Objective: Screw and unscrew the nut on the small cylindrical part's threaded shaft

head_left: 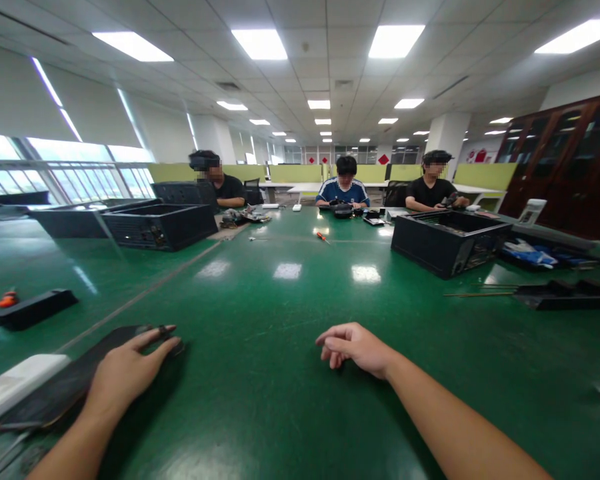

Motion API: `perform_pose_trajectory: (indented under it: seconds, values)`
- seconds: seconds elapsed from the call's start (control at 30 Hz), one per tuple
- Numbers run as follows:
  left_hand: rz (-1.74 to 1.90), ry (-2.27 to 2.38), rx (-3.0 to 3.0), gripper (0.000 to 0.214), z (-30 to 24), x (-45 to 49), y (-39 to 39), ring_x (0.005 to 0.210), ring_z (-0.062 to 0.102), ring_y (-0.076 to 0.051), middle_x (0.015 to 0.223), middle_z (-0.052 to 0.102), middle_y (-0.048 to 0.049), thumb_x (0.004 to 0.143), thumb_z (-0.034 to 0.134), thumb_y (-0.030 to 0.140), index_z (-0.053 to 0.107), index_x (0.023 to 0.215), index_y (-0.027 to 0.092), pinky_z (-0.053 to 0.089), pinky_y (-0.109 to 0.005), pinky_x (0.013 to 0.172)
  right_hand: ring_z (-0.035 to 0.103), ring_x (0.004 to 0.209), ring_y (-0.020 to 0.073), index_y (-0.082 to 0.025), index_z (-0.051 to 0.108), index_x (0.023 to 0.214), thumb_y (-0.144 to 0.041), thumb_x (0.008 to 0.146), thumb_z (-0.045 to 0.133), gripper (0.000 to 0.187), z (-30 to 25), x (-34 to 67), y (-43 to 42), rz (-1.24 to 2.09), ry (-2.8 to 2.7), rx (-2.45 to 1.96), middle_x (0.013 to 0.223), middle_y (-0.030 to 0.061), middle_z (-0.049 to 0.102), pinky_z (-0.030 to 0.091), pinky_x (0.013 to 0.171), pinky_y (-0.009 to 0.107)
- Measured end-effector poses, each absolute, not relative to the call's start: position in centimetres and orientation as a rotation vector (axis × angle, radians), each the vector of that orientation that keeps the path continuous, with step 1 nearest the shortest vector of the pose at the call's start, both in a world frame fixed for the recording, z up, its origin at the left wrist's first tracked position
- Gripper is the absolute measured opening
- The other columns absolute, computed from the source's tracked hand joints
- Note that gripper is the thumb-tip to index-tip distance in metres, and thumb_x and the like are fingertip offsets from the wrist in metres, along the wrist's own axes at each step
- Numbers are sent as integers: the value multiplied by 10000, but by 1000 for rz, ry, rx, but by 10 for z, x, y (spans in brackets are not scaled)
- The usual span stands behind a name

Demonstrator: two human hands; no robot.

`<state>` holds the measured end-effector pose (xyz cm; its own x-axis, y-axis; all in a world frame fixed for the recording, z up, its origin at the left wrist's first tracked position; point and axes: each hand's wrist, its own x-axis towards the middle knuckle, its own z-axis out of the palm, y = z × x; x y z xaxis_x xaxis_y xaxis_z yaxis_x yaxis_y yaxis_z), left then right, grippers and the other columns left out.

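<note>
At the lower left, my left hand [123,373] reaches over a long dark flat panel [55,390]. Its thumb and forefinger close round a small dark object [179,347] at the panel's far end; what kind it is, I cannot tell. My right hand [363,348] hovers low over or rests on the green table [260,413], near the middle. The fingers there are loosely curled in, and whether anything small is inside them is hidden. A white power strip or similar long white bar [17,383] lies left of the panel.
Black computer cases stand at the left [175,230] and right [440,250]. An orange-handled screwdriver [323,237] lies ahead. A black bar-shaped part [37,310] is at left, dark metal parts [570,295] at right. Three people sit across the table.
</note>
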<state>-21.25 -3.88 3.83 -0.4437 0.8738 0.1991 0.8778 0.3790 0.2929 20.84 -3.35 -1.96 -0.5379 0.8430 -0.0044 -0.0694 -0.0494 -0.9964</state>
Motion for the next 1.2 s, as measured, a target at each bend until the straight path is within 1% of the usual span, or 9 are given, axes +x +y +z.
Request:
perform_pose_trajectory:
  seconds: [0.2,0.3,0.4,0.57,0.67,0.83,0.93,1.03,1.2]
  values:
    - [-538,-2588,-1754,498,32,-207,-42,981,707,-319,900,788,-7,774,653,500,693,1167,197,537,-376,853,627,579,124,-132,697,1027,-517,780,713,458,-17,209,-36,1656,-1535,-848,787,58,714,446,567,249]
    - [-616,-2499,-1860,507,33,-189,-44,1028,696,-337,964,784,-51,813,599,473,653,1219,175,519,-419,907,619,564,125,-146,641,1139,-501,797,691,496,-17,210,-34,1595,-1516,-867,789,44,703,446,562,256]
    - [-797,-2336,-2097,571,36,-151,-43,1053,696,-288,1067,767,-74,790,638,450,583,1290,179,513,-371,943,591,545,120,-148,595,1154,-469,818,665,470,-19,212,-31,1473,-1492,-901,754,17,665,430,550,257]
    - [-1059,-1997,-2504,297,41,-64,-40,903,719,-242,974,771,-38,721,706,279,726,1012,221,546,-341,858,545,595,92,-190,563,1104,-294,751,729,403,-20,211,-34,1208,-1518,-954,958,23,628,419,571,247]
    - [-1115,-1816,-2658,305,39,-26,-40,926,698,-218,988,749,-25,716,705,217,743,1017,249,536,-326,873,562,625,97,-232,516,1209,-222,758,700,487,-18,207,-42,946,-1669,-1008,1090,38,625,435,584,252]
    - [-1178,-1519,-2859,350,21,-11,-45,914,665,-193,969,692,-29,716,700,124,748,1032,267,524,-313,846,612,756,148,-272,472,1313,-193,737,710,628,-15,203,-54,587,-1866,-1103,1123,34,650,481,743,311]
    - [-1212,-1475,-2914,357,11,-15,-47,897,662,-184,963,686,-20,702,722,103,749,1015,273,524,-304,832,627,818,186,-248,529,1273,-219,748,709,556,-13,200,-57,559,-1971,-1121,1076,49,672,487,768,327]
    - [-1269,-1446,-2941,338,9,-15,-49,885,666,-182,946,689,-19,715,721,109,745,1014,266,528,-301,815,631,880,220,-231,614,1141,-237,760,703,391,-10,197,-61,528,-2041,-1118,1030,55,681,482,800,339]
    - [-1384,-1442,-2928,307,12,-11,-53,890,667,-183,950,698,-29,719,719,93,735,986,243,528,-305,821,635,819,214,-221,648,1000,-249,788,688,218,-5,193,-66,507,-2092,-1081,909,38,680,469,741,316]
